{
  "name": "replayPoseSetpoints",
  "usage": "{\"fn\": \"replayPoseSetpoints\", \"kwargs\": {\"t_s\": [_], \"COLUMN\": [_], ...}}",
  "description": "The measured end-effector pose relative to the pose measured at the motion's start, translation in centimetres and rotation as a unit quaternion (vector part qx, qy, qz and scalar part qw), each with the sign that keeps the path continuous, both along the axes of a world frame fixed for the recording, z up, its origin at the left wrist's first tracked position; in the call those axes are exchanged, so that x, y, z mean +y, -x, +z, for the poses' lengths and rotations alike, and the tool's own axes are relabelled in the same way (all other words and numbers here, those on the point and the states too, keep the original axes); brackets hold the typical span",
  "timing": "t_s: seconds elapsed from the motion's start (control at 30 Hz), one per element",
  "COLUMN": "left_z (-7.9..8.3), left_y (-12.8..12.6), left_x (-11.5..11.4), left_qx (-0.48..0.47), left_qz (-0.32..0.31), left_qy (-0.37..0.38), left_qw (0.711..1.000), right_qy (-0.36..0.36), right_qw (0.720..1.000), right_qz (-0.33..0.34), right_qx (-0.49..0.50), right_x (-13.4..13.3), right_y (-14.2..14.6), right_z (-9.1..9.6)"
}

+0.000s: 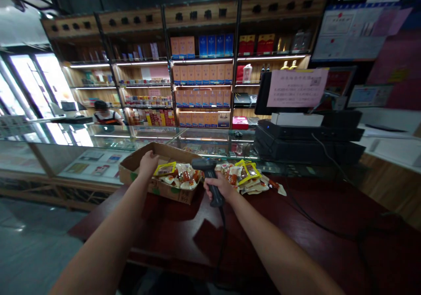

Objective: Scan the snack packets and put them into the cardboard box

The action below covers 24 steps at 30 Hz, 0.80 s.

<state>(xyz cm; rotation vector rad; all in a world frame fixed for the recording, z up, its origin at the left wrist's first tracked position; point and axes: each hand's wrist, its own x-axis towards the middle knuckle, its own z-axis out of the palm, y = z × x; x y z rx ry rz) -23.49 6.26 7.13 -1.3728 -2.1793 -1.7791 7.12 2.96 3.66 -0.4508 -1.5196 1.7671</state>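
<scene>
My right hand (218, 186) is wrapped round the grip of a black barcode scanner (215, 196), its head pointing left towards the box. Over the open cardboard box (171, 194) is my left hand (148, 163), its fingers curled together. What those fingers hold, if anything, is hidden from me. Close beside that hand, a yellow snack packet (165, 169) lies on top of several clear and white packaged snacks (186, 176) in the box. Just beyond my right hand is a pile of similar packets (253, 185), with a yellow packet (247, 171) on top.
The box and pile rest on a dark red table (263, 225). A black cable (223, 225) hangs from the scanner. Behind stands a glass display counter (210, 135); at right, a monitor (263, 93) with a pink notice. A person (107, 116) is at the far left.
</scene>
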Motion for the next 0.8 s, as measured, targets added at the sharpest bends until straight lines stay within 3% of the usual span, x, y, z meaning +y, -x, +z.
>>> {"fn": "replayPoseSetpoints", "kwargs": {"t_s": [0.1,0.2,0.27,0.37,0.43,0.5,0.6,0.7,0.8], "left_z": [0.4,-0.1,-1.3,-4.2,-6.2,-7.9,-9.3,-9.9,-10.8], "left_y": [-1.8,-6.5,-10.5,-16.6,-20.3,-23.4,-26.6,-28.3,-29.0], "left_x": [-0.1,-0.1,0.0,0.3,0.4,0.4,0.6,0.9,1.1], "left_qx": [0.055,0.063,0.054,0.052,0.096,0.145,0.194,0.21,0.22], "left_qz": [0.009,-0.061,-0.132,-0.212,-0.231,-0.226,-0.168,-0.098,-0.087], "left_qy": [-0.002,-0.037,-0.041,0.026,0.057,0.069,0.095,0.137,0.179], "left_qw": [0.998,0.995,0.989,0.975,0.966,0.961,0.962,0.963,0.955], "right_qy": [0.007,0.016,0.019,0.025,0.04,0.055,0.061,0.07,0.076], "right_qw": [1.0,0.999,0.998,0.993,0.987,0.979,0.966,0.954,0.948], "right_qz": [-0.008,-0.032,-0.056,-0.108,-0.153,-0.191,-0.234,-0.262,-0.277], "right_qx": [0.0,0.013,0.021,0.029,0.037,0.055,0.096,0.125,0.134], "right_x": [0.1,0.2,0.3,0.3,0.2,0.0,0.0,0.2,0.4], "right_y": [-0.3,-1.5,-2.8,-5.7,-8.0,-10.4,-13.1,-14.5,-15.0], "right_z": [-0.3,-1.0,-1.6,-2.5,-3.2,-4.2,-5.9,-7.7,-8.8]}}
